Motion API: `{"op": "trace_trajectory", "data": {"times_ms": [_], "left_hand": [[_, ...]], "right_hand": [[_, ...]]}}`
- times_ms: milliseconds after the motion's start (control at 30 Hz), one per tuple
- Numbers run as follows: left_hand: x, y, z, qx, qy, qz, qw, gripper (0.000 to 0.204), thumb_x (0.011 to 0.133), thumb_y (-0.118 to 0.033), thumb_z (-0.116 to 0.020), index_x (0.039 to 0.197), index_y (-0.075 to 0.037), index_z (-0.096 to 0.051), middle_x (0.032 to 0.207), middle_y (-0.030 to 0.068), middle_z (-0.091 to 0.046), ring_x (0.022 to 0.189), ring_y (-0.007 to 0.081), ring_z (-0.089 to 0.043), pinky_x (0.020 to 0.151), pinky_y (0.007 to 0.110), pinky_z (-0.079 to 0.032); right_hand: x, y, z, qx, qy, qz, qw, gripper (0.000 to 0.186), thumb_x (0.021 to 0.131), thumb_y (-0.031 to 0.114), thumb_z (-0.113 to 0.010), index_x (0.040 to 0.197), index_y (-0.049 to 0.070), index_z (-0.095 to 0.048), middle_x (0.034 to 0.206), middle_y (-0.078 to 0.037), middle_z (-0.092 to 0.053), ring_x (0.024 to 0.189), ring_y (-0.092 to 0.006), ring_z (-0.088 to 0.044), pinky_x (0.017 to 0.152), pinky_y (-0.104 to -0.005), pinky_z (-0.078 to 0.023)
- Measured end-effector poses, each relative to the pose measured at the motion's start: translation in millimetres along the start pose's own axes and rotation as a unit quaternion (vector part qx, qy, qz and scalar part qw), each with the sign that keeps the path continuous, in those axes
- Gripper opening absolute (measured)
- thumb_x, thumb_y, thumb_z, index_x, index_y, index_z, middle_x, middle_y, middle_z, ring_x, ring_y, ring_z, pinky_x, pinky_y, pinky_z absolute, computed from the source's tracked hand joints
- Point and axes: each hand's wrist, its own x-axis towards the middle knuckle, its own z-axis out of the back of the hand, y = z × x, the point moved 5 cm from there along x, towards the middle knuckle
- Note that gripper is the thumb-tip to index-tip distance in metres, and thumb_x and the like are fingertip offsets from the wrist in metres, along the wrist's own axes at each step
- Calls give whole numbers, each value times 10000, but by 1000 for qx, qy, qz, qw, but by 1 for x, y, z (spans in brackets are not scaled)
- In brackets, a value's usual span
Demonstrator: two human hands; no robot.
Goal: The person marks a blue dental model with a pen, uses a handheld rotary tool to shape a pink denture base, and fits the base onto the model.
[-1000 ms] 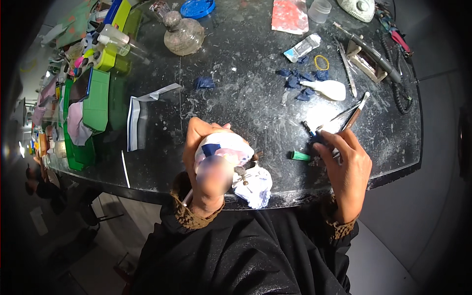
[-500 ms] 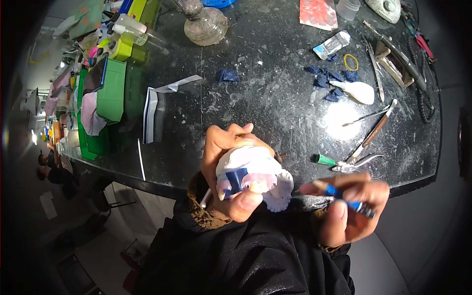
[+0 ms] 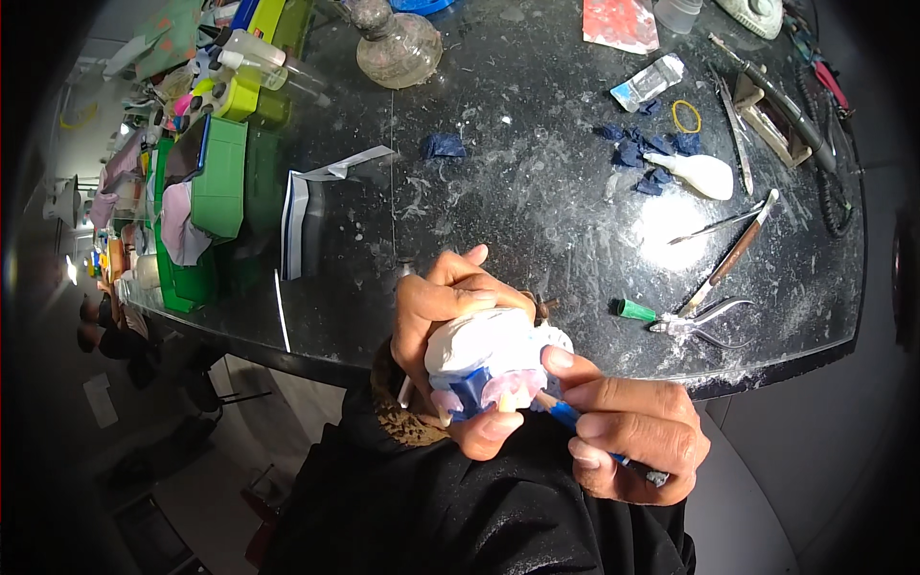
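Close to my body, above the table's near edge, I hold a white plaster dental cast [image 3: 479,335] in my left hand [image 3: 419,311]. Its fingers wrap behind the cast, and the thumb presses on the front teeth. Pink gum-like material [image 3: 513,385] and a dark blue wax patch [image 3: 471,391] cover the front of the cast. My right hand [image 3: 637,431] is closed round a short blue pencil [image 3: 563,412]. The pencil's sharpened end is at the right side of the pink part; whether it touches cannot be told.
Right of the cast lie pliers [image 3: 704,321], a green-ended tool [image 3: 635,310] and a wooden-handled knife [image 3: 738,247]. Beyond are a white bulb-shaped piece [image 3: 701,175], blue wax scraps [image 3: 628,153] and a yellow rubber band [image 3: 686,116]. Green bins [image 3: 218,182] stand left; a glass lamp [image 3: 398,57] sits far back.
My right hand has moved left with the pencil, bringing its sharpened end from apart to the cast. The left hand and cast have shifted slightly downward.
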Motion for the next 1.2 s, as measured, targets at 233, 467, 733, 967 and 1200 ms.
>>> {"op": "trace_trajectory", "data": {"times_ms": [233, 467, 733, 967, 1200], "left_hand": [[-2, -3, -13, 48, -38, -19, 998, 406, 745, -215, -639, 1019, -47, -391, 741, 114, -620, 747, 164, -558, 1014, 447, -267], [-8, 4, -12, 72, -47, -40, 995, 488, 713, -287, -670, 1023, -43, -384, 728, 118, -617, 721, 173, -574, 1001, 461, -274], [-8, 4, -10, 37, -31, -73, 996, 697, 597, -408, -719, 1049, -10, -367, 756, 123, -618, 699, 201, -611, 990, 466, -277], [-1, 1, -4, 92, 39, -26, 995, 698, 593, -429, -693, 1039, -4, -364, 747, 116, -619, 704, 203, -603, 976, 466, -291], [-6, 5, -8, 90, 0, 14, 996, 683, 612, -459, -691, 1018, -21, -360, 737, 111, -614, 761, 194, -576, 972, 488, -290]], "right_hand": [[4, 6, 2, -47, 20, -8, 999, 204, 686, 7, -757, 817, -47, -610, 690, -134, -618, 639, -208, -675, 484, -248, -564], [6, 13, -1, -149, 166, -74, 972, 123, 694, -98, -657, 781, -85, -571, 741, -181, -577, 579, -265, -637, 635, -392, -597], [7, -1, 10, 0, 78, -60, 995, 243, 697, 9, -752, 857, -32, -573, 761, -149, -618, 715, -239, -689, 451, -252, -537], [19, 2, 8, 4, 104, -62, 993, 146, 817, -13, -622, 862, -98, -512, 744, -187, -599, 650, -279, -625, 693, -498, -576], [25, 13, 7, -120, 166, -67, 977, 154, 748, -24, -689, 838, -51, -568, 712, -138, -612, 711, -280, -686, 529, -306, -579]]}}
